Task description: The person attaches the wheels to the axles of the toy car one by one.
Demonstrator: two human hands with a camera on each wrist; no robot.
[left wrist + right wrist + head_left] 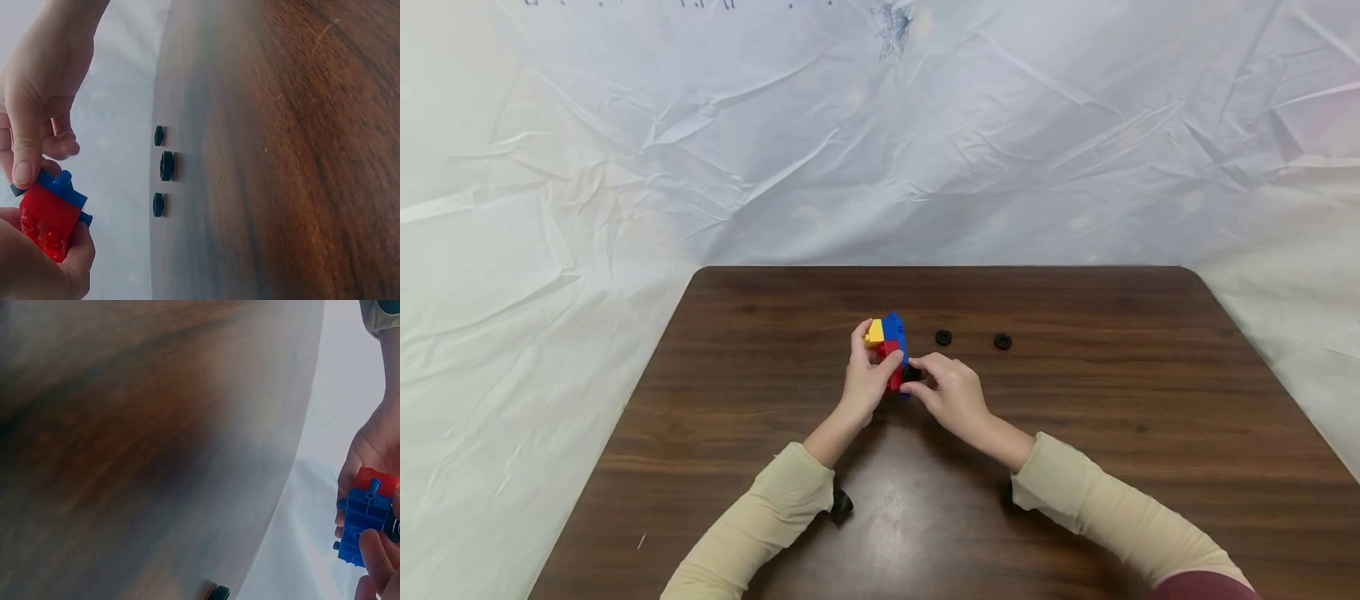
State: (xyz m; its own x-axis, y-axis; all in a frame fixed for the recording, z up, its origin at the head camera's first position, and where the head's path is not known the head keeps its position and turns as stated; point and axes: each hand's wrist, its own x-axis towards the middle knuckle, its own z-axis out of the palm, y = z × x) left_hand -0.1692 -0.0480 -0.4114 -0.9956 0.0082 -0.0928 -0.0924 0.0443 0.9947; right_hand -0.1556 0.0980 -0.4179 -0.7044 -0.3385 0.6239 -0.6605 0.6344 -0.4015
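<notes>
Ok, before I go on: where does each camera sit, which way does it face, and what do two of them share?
Head: worn on the head, facing forward and down at the table; left hand, right hand and sleeves show.
Left wrist: worn there, image turned sideways, looking across the table to the white sheet; left hand low, right hand above it.
Right wrist: likewise sideways; right-hand fingers in the lower right corner, left hand above.
Shared: both wrist views show the red-and-blue brick build and a black wheel on the table.
</notes>
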